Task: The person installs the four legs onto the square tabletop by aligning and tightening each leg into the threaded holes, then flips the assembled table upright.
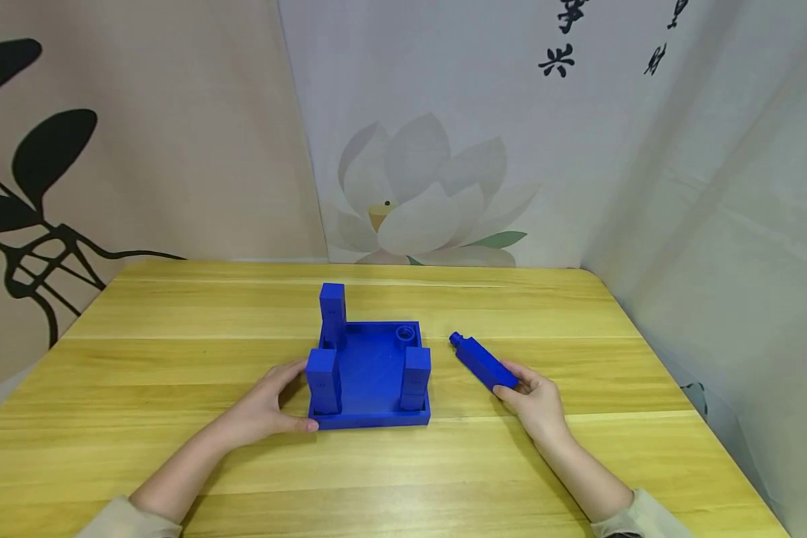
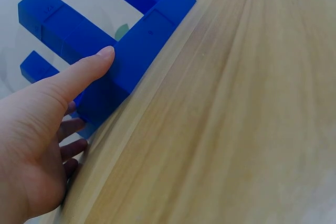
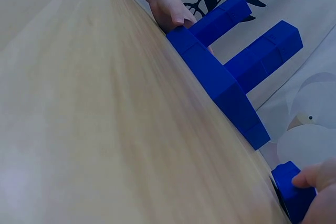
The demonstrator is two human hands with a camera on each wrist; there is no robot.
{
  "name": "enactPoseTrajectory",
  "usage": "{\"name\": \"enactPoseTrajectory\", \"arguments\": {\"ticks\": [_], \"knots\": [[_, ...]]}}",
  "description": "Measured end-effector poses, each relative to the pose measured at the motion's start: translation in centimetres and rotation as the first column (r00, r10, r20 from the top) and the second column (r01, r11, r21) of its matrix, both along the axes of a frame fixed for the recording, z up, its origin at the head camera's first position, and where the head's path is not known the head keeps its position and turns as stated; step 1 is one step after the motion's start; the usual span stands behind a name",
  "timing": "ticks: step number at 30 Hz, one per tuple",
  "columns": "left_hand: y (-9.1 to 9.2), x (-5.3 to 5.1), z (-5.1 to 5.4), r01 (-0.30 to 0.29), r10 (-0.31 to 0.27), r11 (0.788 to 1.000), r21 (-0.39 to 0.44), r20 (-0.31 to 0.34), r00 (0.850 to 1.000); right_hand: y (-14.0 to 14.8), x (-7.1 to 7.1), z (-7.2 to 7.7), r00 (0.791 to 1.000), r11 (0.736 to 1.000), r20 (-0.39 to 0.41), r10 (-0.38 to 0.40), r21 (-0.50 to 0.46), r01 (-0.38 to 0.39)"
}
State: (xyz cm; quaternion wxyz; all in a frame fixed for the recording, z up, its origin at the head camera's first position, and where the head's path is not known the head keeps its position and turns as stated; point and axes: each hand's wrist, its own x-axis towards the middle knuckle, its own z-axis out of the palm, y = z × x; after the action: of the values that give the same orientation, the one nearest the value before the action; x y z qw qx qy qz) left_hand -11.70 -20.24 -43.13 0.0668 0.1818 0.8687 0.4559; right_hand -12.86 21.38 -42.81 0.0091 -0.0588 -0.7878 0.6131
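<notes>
A blue square base with a raised rim lies on the table, three square legs standing up from its corners. A round socket shows at its far right corner. My left hand holds the base at its near left corner, the thumb against the front side and the fingers along the left side. To the right of the base, my right hand pinches a loose blue leg by its thick end. The narrow, knobbed end of this leg points away and to the left. In the right wrist view the leg is partly cut off.
The wooden table carries the base. Behind it hangs a pale curtain with printed leaves, a lotus and dark characters. Another light curtain runs along the right side of the table.
</notes>
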Motion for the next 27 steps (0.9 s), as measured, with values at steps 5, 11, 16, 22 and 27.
{"name": "enactPoseTrajectory", "arguments": {"ticks": [5,11,16,22,27], "knots": [[0.0,-0.1,-0.1,-0.001,0.001,1.0,0.005,0.004,1.0,-0.1,0.0,0.1,1.0,1.0,0.014,-0.028,-0.007,0.028],[0.0,-0.1,-0.2,0.003,-0.003,1.0,0.012,0.001,1.0,-0.1,0.0,0.2,0.998,0.998,0.018,-0.066,-0.003,0.066],[0.0,-0.2,-0.3,0.001,-0.001,1.0,0.006,0.005,1.0,-0.1,0.0,0.5,0.997,0.997,0.002,-0.081,-0.009,0.081],[0.0,-0.1,-0.2,0.006,-0.006,1.0,0.002,0.014,1.0,-0.1,-0.2,0.8,0.997,0.997,-0.018,-0.078,-0.023,0.077],[0.0,0.0,-0.2,0.006,-0.007,1.0,0.005,0.024,1.0,-0.2,-0.4,1.1,0.996,0.996,-0.038,-0.081,-0.029,0.08]]}}
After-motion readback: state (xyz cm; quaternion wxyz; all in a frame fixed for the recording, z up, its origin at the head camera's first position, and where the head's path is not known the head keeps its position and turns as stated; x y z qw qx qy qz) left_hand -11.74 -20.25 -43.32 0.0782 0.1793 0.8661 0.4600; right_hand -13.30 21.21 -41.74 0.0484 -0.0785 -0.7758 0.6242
